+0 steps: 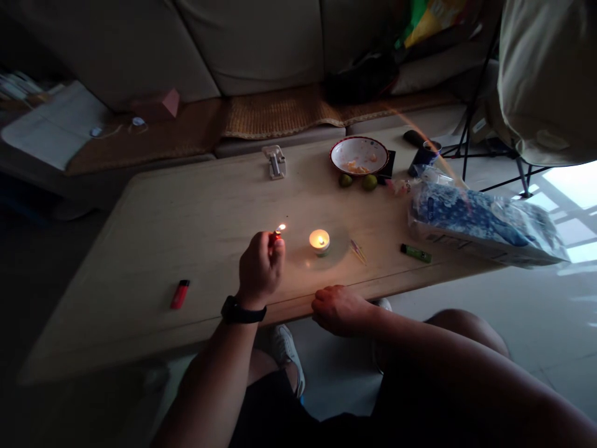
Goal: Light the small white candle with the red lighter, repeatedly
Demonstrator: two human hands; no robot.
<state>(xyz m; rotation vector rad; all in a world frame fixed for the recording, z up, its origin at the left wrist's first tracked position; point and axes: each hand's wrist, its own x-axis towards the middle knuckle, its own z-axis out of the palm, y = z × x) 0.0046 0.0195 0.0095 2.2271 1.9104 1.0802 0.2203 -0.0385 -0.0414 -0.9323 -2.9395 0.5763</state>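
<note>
My left hand [262, 264] is closed round a red lighter [278, 235], whose small flame burns above the thumb. Just right of it on the table stands a lit tealight candle [319, 241] with a glowing top. My right hand [341, 310] rests at the table's near edge, its fingers curled in and no object showing in them. Beyond that hand lie a few thin sticks with coloured tips [359, 251]. A second red lighter [180, 294] lies to the left, and a green lighter [416, 253] to the right.
On the wooden table [186, 211] are a bowl with food scraps [359, 155], two green fruits [369, 182], a white stand [275, 163], a dark cup [425, 157] and a blue plastic-wrapped pack [480, 218]. A sofa [261, 50] runs behind it.
</note>
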